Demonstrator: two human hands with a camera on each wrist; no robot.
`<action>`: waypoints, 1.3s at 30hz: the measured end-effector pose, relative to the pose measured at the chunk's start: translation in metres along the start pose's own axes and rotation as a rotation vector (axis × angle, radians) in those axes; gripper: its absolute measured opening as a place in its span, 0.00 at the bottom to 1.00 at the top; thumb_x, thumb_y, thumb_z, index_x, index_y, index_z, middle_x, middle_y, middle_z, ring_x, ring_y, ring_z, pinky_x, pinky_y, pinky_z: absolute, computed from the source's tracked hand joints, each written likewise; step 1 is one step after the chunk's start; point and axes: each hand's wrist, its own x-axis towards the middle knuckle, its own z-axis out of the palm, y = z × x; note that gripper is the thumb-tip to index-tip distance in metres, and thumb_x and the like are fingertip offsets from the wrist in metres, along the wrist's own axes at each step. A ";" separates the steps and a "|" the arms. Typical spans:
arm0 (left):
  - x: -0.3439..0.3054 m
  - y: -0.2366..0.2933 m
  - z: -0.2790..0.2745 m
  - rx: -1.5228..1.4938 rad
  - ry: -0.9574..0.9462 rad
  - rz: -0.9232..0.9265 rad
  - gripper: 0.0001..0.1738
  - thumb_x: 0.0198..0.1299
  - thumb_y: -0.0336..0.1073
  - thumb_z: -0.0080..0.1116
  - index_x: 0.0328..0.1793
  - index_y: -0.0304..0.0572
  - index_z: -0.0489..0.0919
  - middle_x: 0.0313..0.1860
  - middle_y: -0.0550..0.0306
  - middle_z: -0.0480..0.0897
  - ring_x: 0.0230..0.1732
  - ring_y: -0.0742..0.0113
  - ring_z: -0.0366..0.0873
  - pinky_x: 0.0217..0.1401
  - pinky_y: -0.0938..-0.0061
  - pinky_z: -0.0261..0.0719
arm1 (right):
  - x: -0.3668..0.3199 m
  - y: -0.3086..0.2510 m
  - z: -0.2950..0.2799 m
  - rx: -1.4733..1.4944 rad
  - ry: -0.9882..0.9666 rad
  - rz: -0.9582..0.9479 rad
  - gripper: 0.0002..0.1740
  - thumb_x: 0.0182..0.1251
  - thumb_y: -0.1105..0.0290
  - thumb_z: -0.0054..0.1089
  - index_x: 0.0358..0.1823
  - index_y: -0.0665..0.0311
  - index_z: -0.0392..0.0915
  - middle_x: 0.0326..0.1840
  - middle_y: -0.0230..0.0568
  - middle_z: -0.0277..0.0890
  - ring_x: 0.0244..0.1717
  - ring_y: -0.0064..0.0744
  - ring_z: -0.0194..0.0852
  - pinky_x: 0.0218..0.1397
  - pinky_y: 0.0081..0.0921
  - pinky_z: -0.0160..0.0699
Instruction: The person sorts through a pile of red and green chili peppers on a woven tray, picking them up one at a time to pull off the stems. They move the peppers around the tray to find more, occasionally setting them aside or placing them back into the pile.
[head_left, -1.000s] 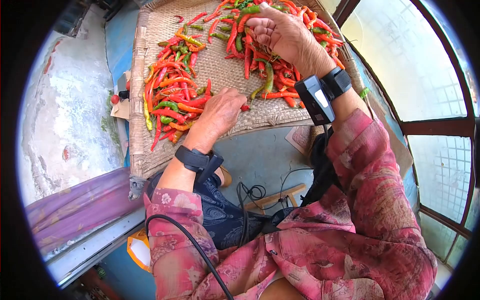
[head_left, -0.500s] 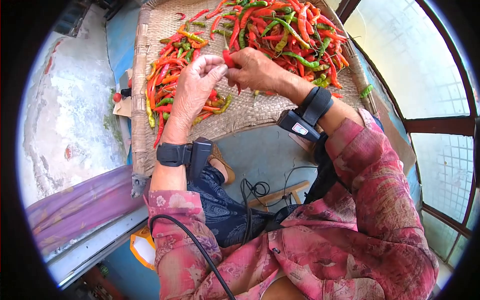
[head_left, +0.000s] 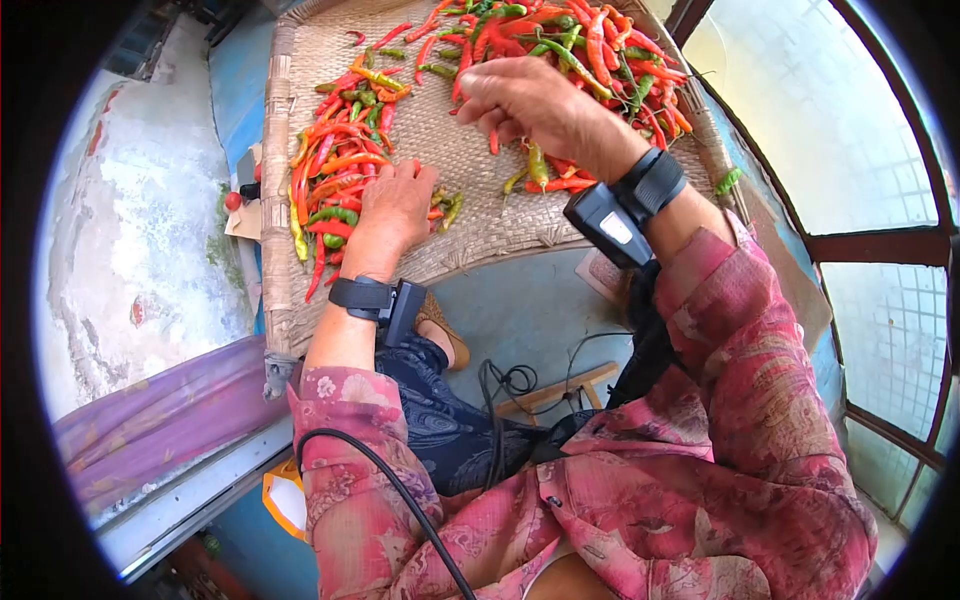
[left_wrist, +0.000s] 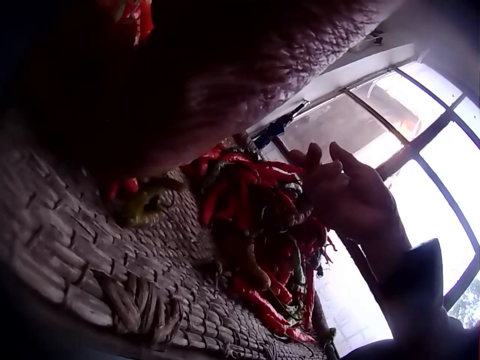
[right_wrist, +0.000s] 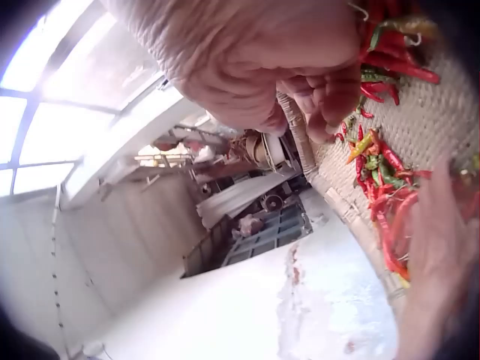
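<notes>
Red, orange and green chili peppers lie in two heaps on a woven tray (head_left: 480,225). My left hand (head_left: 397,205) rests over the near right side of the left heap (head_left: 340,170), its fingers extended, partly covering the peppers there. In the right wrist view that left hand (right_wrist: 436,255) is blurred beside the same heap. My right hand (head_left: 550,105) hovers at the near left side of the larger right heap (head_left: 640,75), fingers loosely bent. Nothing shows between the fingers of my right hand (left_wrist: 349,191) in the left wrist view. A blurred red pepper (head_left: 515,45) appears just beyond it.
The tray has a raised wicker rim (head_left: 280,200). A stained wall (head_left: 140,230) stands on the left, framed window panes (head_left: 880,330) on the right. Below are a wooden stool (head_left: 560,390) and black cables (head_left: 510,380).
Half a second ago both hands met over the tray, the right pinching a red pepper. They have since parted: left down onto the left heap, right up and rightward without that pepper.
</notes>
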 end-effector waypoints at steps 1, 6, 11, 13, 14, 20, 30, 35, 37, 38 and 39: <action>0.002 0.002 -0.004 -0.009 -0.011 -0.013 0.25 0.43 0.30 0.59 0.52 0.49 0.72 0.49 0.48 0.73 0.53 0.49 0.70 0.49 0.57 0.72 | -0.002 -0.003 0.004 -0.076 -0.025 -0.001 0.17 0.63 0.60 0.55 0.42 0.70 0.75 0.27 0.37 0.78 0.24 0.20 0.70 0.23 0.19 0.70; 0.002 0.000 -0.015 -0.086 -0.020 -0.014 0.21 0.44 0.34 0.61 0.47 0.43 0.73 0.40 0.46 0.78 0.44 0.50 0.77 0.44 0.59 0.75 | -0.004 -0.008 0.002 -0.432 -0.107 -0.068 0.15 0.62 0.63 0.50 0.38 0.68 0.77 0.25 0.35 0.77 0.23 0.22 0.74 0.25 0.20 0.75; 0.011 -0.018 -0.030 -0.538 0.442 -0.115 0.19 0.44 0.35 0.60 0.44 0.40 0.73 0.31 0.39 0.79 0.36 0.45 0.78 0.39 0.58 0.75 | 0.006 0.000 0.002 -0.566 -0.124 -0.077 0.17 0.66 0.62 0.51 0.45 0.69 0.75 0.27 0.34 0.77 0.23 0.18 0.72 0.25 0.17 0.73; 0.011 -0.023 -0.040 -0.657 0.468 -0.162 0.18 0.44 0.34 0.57 0.44 0.38 0.73 0.32 0.45 0.80 0.34 0.51 0.79 0.38 0.64 0.75 | 0.009 0.010 0.006 -0.614 -0.124 -0.095 0.17 0.65 0.62 0.51 0.45 0.70 0.75 0.27 0.35 0.77 0.24 0.20 0.73 0.26 0.19 0.74; 0.012 -0.025 -0.042 -0.860 0.509 -0.142 0.17 0.44 0.33 0.57 0.43 0.37 0.73 0.31 0.49 0.80 0.32 0.56 0.79 0.38 0.66 0.75 | 0.009 0.016 0.009 -0.700 -0.118 -0.219 0.18 0.65 0.63 0.52 0.47 0.70 0.74 0.29 0.37 0.78 0.24 0.22 0.74 0.27 0.21 0.76; 0.015 -0.012 -0.046 -1.645 0.564 -0.036 0.10 0.49 0.28 0.53 0.40 0.41 0.73 0.28 0.65 0.76 0.27 0.80 0.71 0.31 0.82 0.71 | 0.005 0.034 0.029 -0.717 -0.164 -0.394 0.23 0.62 0.59 0.57 0.53 0.68 0.71 0.33 0.41 0.78 0.29 0.24 0.76 0.32 0.24 0.78; 0.025 0.006 -0.042 -1.633 0.450 0.011 0.15 0.52 0.29 0.60 0.47 0.41 0.72 0.37 0.63 0.78 0.36 0.77 0.75 0.40 0.81 0.74 | 0.005 0.037 0.030 -0.787 0.055 -0.378 0.13 0.53 0.65 0.53 0.28 0.71 0.74 0.24 0.57 0.74 0.31 0.53 0.76 0.34 0.42 0.75; 0.028 0.007 -0.040 -1.323 0.447 -0.030 0.18 0.50 0.29 0.62 0.47 0.42 0.71 0.38 0.63 0.78 0.37 0.77 0.76 0.38 0.82 0.75 | 0.006 0.043 0.028 -0.925 0.094 -0.410 0.11 0.52 0.70 0.55 0.33 0.72 0.72 0.24 0.52 0.75 0.27 0.45 0.77 0.32 0.37 0.74; 0.028 0.006 -0.039 -1.510 0.468 -0.055 0.16 0.49 0.28 0.62 0.43 0.42 0.72 0.35 0.62 0.78 0.35 0.77 0.76 0.35 0.82 0.74 | 0.009 0.045 0.026 -0.815 0.062 -0.401 0.11 0.51 0.71 0.55 0.34 0.72 0.72 0.24 0.48 0.75 0.25 0.40 0.76 0.31 0.34 0.75; 0.028 0.005 -0.038 -1.695 0.484 -0.081 0.13 0.47 0.27 0.61 0.40 0.42 0.72 0.33 0.62 0.78 0.32 0.76 0.76 0.32 0.82 0.73 | 0.010 0.045 0.026 -0.701 0.031 -0.390 0.11 0.51 0.73 0.55 0.35 0.71 0.72 0.24 0.44 0.75 0.24 0.34 0.75 0.31 0.32 0.75; 0.028 0.002 -0.040 -1.693 0.484 -0.081 0.13 0.47 0.27 0.61 0.40 0.42 0.72 0.33 0.62 0.78 0.32 0.76 0.76 0.32 0.82 0.73 | 0.011 0.045 0.025 -0.699 0.032 -0.391 0.11 0.51 0.73 0.55 0.35 0.71 0.72 0.24 0.44 0.75 0.24 0.34 0.75 0.31 0.32 0.75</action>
